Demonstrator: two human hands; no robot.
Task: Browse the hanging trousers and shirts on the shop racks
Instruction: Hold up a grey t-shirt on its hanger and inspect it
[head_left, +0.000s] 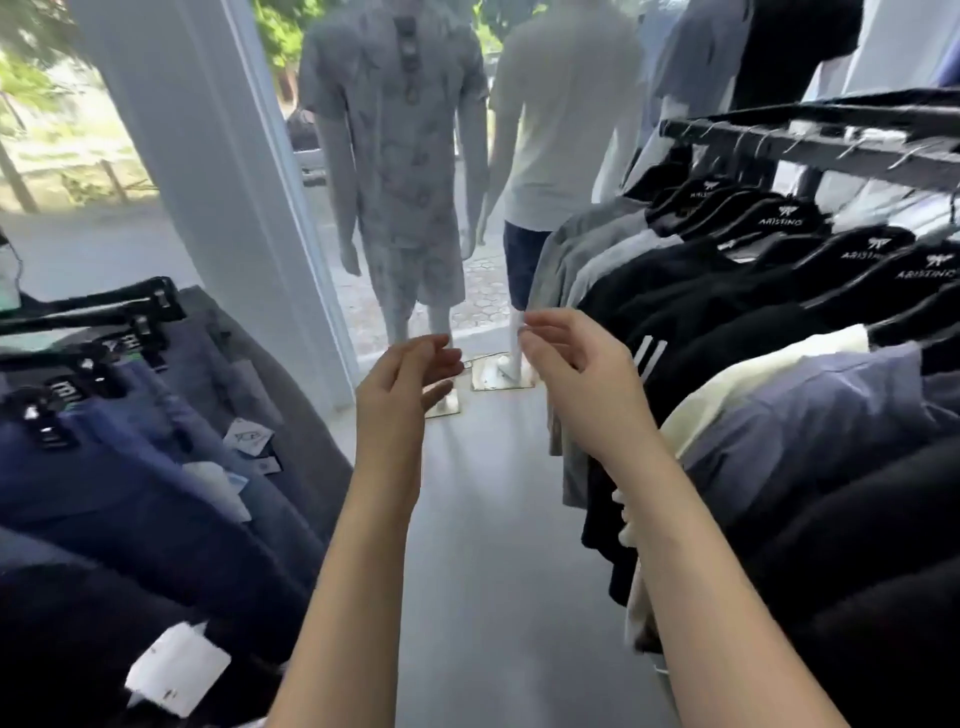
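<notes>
Grey shop floor (483, 519) runs as an aisle toward a glass front, where two dressed mannequins (400, 171) stand on small base plates. Trousers (156, 467) hang from clip hangers on a rack along the aisle's left edge, in blues and greys, with paper tags (247, 435) dangling from them. Shirts (727, 322) hang on the right-hand rail (831, 140) from black hangers: grey ones at the far end, then black, cream and blue-grey nearer the camera.

Both arms are raised over the middle of the aisle. The left hand (402, 384) and the right hand (566, 364) hold nothing; their fingers are loosely curled and relaxed, fingertips turned toward each other, clear of both racks. The right forearm passes just beside the cream shirt's sleeve; whether it brushes it cannot be told.

The step in hand appears to be a move between racks. To do it well, each hand should probably go to its nearer rack, part the garments at the hanger shoulders rather than tug the cloth, and slide one hanger along at a time so clips and hooks stay seated. Tags are best lifted lightly with the fingertips for reading.
</notes>
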